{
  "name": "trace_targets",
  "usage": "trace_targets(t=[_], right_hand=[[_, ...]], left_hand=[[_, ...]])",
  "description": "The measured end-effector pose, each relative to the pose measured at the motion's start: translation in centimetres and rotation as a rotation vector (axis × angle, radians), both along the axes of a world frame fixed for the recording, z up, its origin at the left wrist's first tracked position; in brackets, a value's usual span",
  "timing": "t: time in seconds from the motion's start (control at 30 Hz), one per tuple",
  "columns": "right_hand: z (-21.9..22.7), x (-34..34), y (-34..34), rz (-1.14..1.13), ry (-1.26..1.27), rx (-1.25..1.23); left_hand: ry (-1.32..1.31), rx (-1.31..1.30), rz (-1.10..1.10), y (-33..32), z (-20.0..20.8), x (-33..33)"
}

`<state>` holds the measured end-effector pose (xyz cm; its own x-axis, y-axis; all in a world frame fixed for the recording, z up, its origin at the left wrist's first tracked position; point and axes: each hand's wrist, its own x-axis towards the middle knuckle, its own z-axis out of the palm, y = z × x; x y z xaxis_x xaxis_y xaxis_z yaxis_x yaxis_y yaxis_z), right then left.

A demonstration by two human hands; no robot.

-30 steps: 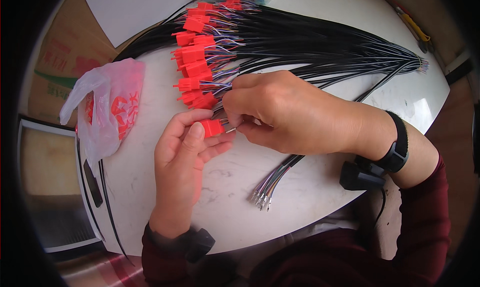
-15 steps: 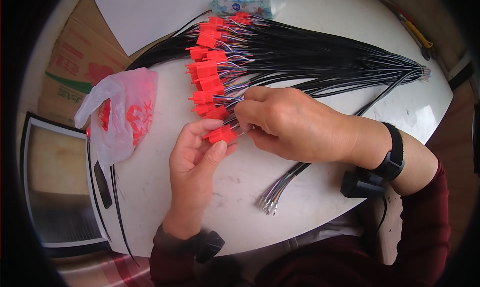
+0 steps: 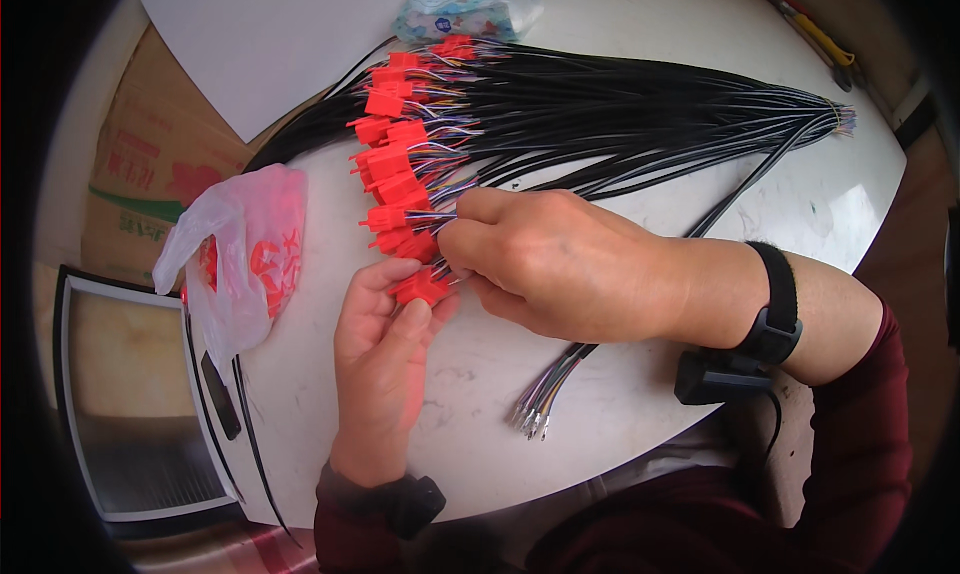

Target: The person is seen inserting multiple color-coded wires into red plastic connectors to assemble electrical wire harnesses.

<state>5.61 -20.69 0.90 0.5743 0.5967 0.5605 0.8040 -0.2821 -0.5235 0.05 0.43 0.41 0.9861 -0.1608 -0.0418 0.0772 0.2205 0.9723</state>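
Note:
My left hand [image 3: 380, 359] pinches a small red plastic connector [image 3: 418, 288] between thumb and fingers on the white table [image 3: 640, 414]. My right hand [image 3: 560, 264] reaches in from the right and grips thin coloured wires at that connector's right end. Just above lies a bundle of black cables [image 3: 640, 114] that fans leftward into a stack of red connectors [image 3: 395, 164] with coloured wires. One loose cable with bare coloured wire ends [image 3: 540, 404] pokes out below my right hand.
A clear plastic bag of red connectors [image 3: 245, 259] lies left of my hands. A wrapped tissue pack [image 3: 465, 4] sits at the table's far edge. A cardboard box [image 3: 140, 174] and a dark-framed tray [image 3: 130, 414] stand off the table to the left. Yellow-handled tools [image 3: 825, 44] lie far right.
The view has shifted slightly. Both hands stay together at the red connector, my right fingers working the wires at its end; nothing has been let go.

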Motion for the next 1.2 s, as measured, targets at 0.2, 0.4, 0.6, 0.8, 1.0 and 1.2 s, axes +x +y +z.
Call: trace_targets(t=[0.2,0.4,0.6,0.8,1.0,1.2], right_hand=[[0.01,-0.17,0.15,0.019,-0.016,0.051],[-0.16,-0.2,0.37,0.012,-0.013,0.043],[0.05,-0.22,0.05,0.035,-0.027,-0.051],[0.18,-0.4,0.16,-0.038,0.039,-0.004],[0.06,-0.18,0.23,0.046,0.055,0.078],[0.25,-0.3,0.2,0.021,0.084,0.039]], left_hand=[[-0.039,-0.031,0.003,0.05,-0.22,-0.01],[-0.12,0.031,0.013,0.13,-0.51,-0.05],[-0.195,0.214,0.037,-0.1,-0.39,0.03],[-0.11,0.127,0.058,-0.26,-0.29,0.01],[-0.096,0.085,0.07,-0.22,-0.19,0.06],[-0.087,0.07,0.068,-0.32,-0.2,-0.01]])
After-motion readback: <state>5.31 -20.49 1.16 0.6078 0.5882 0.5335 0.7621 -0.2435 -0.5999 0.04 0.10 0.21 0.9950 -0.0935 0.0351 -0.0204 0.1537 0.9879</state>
